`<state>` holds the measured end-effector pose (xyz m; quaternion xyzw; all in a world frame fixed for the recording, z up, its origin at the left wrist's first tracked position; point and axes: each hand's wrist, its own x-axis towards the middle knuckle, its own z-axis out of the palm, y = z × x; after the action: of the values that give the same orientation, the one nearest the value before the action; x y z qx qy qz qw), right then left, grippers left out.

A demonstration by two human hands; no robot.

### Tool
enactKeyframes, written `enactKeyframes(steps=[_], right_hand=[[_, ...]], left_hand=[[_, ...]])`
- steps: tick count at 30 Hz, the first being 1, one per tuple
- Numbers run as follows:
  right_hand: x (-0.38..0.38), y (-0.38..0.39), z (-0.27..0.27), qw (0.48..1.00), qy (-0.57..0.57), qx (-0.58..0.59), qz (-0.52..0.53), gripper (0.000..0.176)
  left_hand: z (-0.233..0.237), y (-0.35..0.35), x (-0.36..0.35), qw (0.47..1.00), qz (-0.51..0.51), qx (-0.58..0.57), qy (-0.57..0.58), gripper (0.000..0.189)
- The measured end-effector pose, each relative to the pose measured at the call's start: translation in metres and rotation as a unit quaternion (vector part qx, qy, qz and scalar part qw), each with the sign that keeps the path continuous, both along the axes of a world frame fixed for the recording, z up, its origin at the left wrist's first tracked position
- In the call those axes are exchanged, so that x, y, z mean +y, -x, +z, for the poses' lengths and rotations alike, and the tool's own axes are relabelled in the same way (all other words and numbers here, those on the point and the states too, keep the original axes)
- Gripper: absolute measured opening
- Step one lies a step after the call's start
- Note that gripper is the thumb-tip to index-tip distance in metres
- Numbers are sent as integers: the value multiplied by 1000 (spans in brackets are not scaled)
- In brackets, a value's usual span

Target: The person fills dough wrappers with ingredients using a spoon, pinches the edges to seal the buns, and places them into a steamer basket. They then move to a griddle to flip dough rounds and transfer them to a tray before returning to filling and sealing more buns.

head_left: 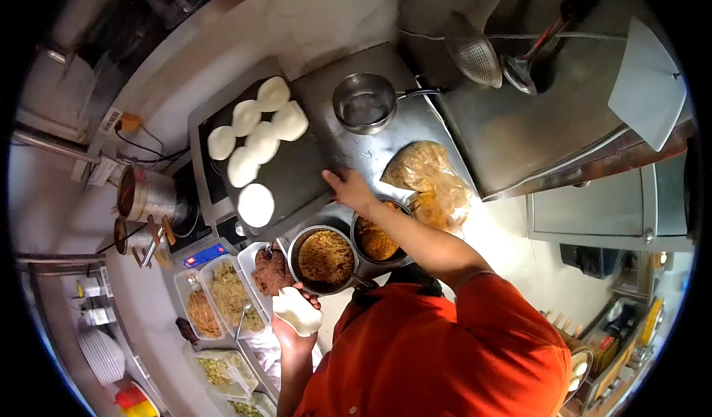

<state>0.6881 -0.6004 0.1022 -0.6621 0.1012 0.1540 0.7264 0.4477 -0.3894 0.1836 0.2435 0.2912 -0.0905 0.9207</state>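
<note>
Near our orange-red shirt (445, 350), our left hand (295, 335) gripped a pale, soft piece of dough (298, 311), cupped with a wavy rim. Just beyond it we had a white plastic tub of dark reddish-brown, clumpy filling (271, 270) and, beside that, a clear plastic tub of tan, coarse filling (236, 295). Next to them stood a round metal pot of grainy brown filling (325, 257) and a second one of oily, orange-brown filling (377, 237). Our right hand (350, 190) reached over these, open and holding nothing, its fingertip at the edge of the flat, dark griddle (297, 166). A crinkled, see-through bag (426, 176) slumped on the shiny metal surface (386, 147). Seven smooth, white dough rounds (256, 205) lay on the griddle, some touching. Farther off we saw a shiny, round saucepan (364, 104) and a perforated metal skimmer (475, 55).
</note>
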Motion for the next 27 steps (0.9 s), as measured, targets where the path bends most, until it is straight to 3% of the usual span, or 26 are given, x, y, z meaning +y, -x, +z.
enactKeyframes(steps=[1,4,5,7,9,11,13,14,16,19,20,21,23,27], right_hand=[[11,-4,-12,1000,-1,4,-3,54],[18,-5,-21,981,-193,22,-16,50],[8,3,-22,981,-191,30,-19,50],[-29,22,-20,992,47,-106,49,45],[-81,44,-14,929,292,-227,22,43],[-134,51,0,821,527,-219,21,65],[-159,43,-16,755,649,-78,59,91],[-166,38,-23,756,647,-76,66,91],[-173,20,-29,759,618,40,200,104],[-168,4,-41,737,644,43,200,108],[-171,0,-58,716,664,16,216,89],[-172,-3,-75,717,663,16,218,89],[-174,-8,-96,717,663,-1,213,71],[-167,-13,-95,710,655,1,260,64]], left_hand=[[1,1,0,1000,-3,4,-1,53],[4,1,-3,1000,12,1,-7,49],[3,3,-4,1000,10,10,-5,49],[1,4,-5,999,20,30,-8,49],[-5,5,-4,999,23,36,-11,50],[-9,4,-4,1000,-12,18,-21,51],[-11,1,-11,999,6,33,1,53],[-11,-2,-14,999,-17,43,6,55],[-7,-11,-22,997,-46,63,15,56],[0,-16,-28,997,-47,59,3,55],[0,-16,-27,997,-46,58,1,55],[1,-15,-26,998,-37,49,6,55],[-1,-8,-23,999,-25,38,14,54],[-1,3,-23,999,2,41,4,50]])
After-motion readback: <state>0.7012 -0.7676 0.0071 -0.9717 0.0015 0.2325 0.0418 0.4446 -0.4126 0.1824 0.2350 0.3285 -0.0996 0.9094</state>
